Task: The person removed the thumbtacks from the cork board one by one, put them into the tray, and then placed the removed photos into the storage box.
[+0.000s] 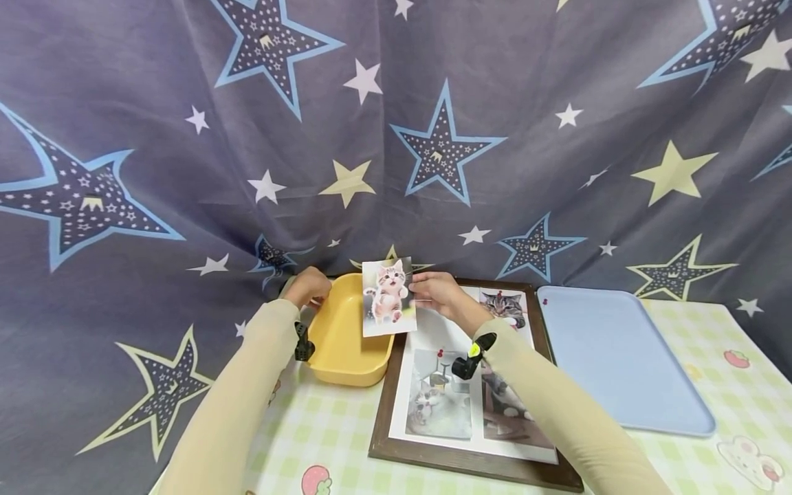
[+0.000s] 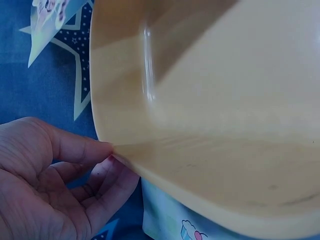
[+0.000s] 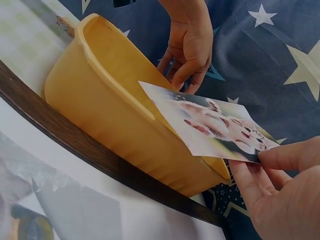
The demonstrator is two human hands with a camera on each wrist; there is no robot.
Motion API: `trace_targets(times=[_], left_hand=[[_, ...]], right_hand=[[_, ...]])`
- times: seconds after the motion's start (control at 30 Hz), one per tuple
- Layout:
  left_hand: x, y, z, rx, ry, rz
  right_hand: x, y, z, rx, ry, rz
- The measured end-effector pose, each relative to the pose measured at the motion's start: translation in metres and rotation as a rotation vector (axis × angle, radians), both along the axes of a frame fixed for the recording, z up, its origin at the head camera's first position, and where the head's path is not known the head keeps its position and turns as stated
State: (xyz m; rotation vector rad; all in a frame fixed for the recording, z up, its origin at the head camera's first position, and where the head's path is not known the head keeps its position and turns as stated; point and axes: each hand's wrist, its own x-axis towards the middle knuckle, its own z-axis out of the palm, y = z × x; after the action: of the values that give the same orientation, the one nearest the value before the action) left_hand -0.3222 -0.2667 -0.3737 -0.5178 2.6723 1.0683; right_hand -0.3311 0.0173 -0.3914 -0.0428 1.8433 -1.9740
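- Right hand [image 1: 436, 289], stretched forward, pinches a kitten photo [image 1: 390, 297] jutting past its fingertips.
- Left hand [image 1: 308, 286] pinches a yellow basin [image 1: 348, 377] by its rim; shadowed lower fingers seem curled.

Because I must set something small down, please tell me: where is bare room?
The blue tray is bare except for a red pin at its far left corner. The tablecloth is bare in front of the yellow tub, left of the wooden frame. Crowded: around the tub, with left hand, right hand and kitten photo.
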Motion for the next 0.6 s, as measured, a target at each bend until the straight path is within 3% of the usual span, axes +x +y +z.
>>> trace_targets(times=[0.6], left_hand=[[-0.002,-0.001,-0.003,-0.012,0.008,0.006]], right_hand=[[-0.001,-0.003,-0.017,0.001,0.016,0.003]])
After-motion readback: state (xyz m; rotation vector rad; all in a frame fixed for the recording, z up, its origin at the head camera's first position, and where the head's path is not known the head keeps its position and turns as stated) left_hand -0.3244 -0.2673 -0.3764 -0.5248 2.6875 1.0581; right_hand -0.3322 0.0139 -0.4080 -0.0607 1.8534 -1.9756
